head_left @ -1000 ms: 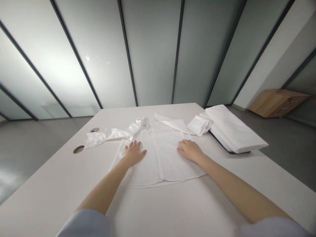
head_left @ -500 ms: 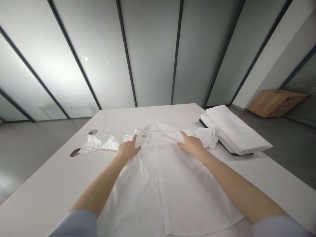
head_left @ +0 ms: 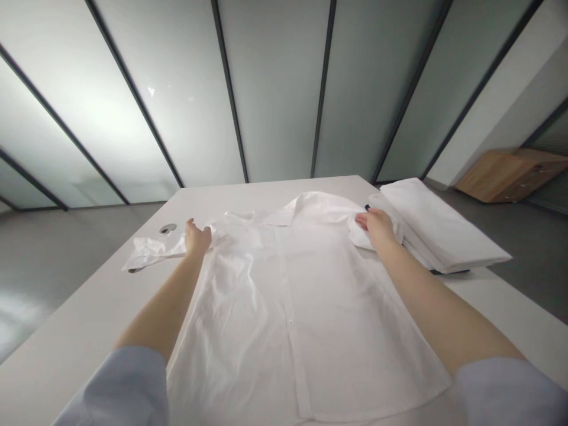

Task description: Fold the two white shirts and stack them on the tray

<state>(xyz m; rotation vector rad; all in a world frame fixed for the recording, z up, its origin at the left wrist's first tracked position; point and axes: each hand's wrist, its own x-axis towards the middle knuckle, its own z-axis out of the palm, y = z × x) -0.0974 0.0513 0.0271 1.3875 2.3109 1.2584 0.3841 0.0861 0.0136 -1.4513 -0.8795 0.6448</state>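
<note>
A white button-front shirt (head_left: 261, 307) lies spread on the table, its collar toward the far side and its hem near me. At its left shoulder my left hand (head_left: 197, 238) is closed on the cloth where the sleeve begins; the left sleeve (head_left: 151, 249) stretches out past it, wrinkled. My right hand (head_left: 377, 229) pinches the cloth at the right shoulder, fingers pressed together and pointing left, with the thumb hidden. Between collar and right hand the fabric bulges up. The right sleeve is bunched around that hand and partly hidden.
On the right of the white table (head_left: 97, 331) lies a stack of folded white cloth (head_left: 444, 228), with something dark under it. A round grommet (head_left: 167, 228) is set in the table at the left. A wooden cabinet (head_left: 506, 174) stands beyond, near frosted glass panels (head_left: 275, 89).
My hands have moved apart, the left one leftward and the right one rightward, drawing the shirt's shoulders outward. The bunched collar area is now spread wider and flatter.
</note>
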